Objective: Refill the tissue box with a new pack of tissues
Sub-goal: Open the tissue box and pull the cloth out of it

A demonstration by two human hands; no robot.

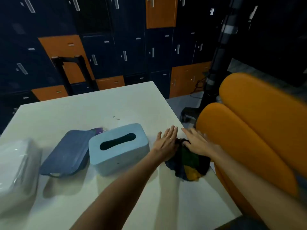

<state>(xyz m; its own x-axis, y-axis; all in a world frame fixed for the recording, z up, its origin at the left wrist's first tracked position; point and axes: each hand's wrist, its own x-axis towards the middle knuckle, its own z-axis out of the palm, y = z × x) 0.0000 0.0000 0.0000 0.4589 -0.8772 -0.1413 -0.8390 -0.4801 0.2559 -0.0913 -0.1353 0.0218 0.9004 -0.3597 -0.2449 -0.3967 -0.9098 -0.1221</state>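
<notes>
Refill pending: the left hand [166,143] and right hand [197,144] lie flat with straight fingers, gripping nothing, on either side of a dark cloth bundle [187,163] near the right edge of the white table [116,103]. The pale blue tissue box [118,150] stands just left of them with a blue-grey cover [68,155] propped against it, and the clear-wrapped tissue pack [16,163] sits at the table's left edge. That pack is likely light, soft and slick in its film, best taken across its long sides.

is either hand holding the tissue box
No, the left hand and right hand both lie against the dark bundle beside the tissue box.
</notes>
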